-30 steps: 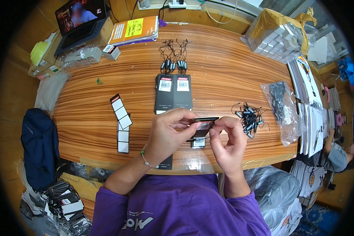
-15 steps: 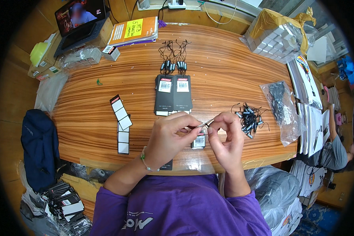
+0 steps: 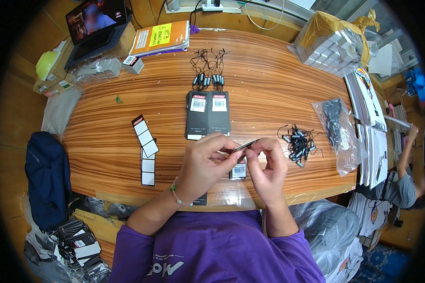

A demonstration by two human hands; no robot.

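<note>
My left hand [image 3: 205, 158] pinches a thin dark hang tag [image 3: 243, 146], seen almost edge-on. The fingertips of my right hand [image 3: 270, 162] close on its other end; any string there is too small to make out. Below the hands lies a small stack of dark cards with a white label [image 3: 238, 170]. Another dark card [image 3: 201, 200] shows by my left wrist. Beyond are two piles of black hang tags [image 3: 197, 115] with barcode stickers, their black strings [image 3: 201, 81] stretched away from me. To the right sits a loose heap of black tag strings [image 3: 300, 146].
White sticker strips [image 3: 145, 137] lie left of my hands. A clear bag of black strings [image 3: 335, 120] and paper stacks [image 3: 372, 153] line the right edge. White boxes [image 3: 323, 52], orange notebooks [image 3: 167, 37] and a screen [image 3: 97, 21] stand behind. Another person [image 3: 400, 188] is at far right.
My right hand has come slightly left and down, its fingers drawn closer along the tag. The tag has tilted a little. At far right the other person's arm has moved up.
</note>
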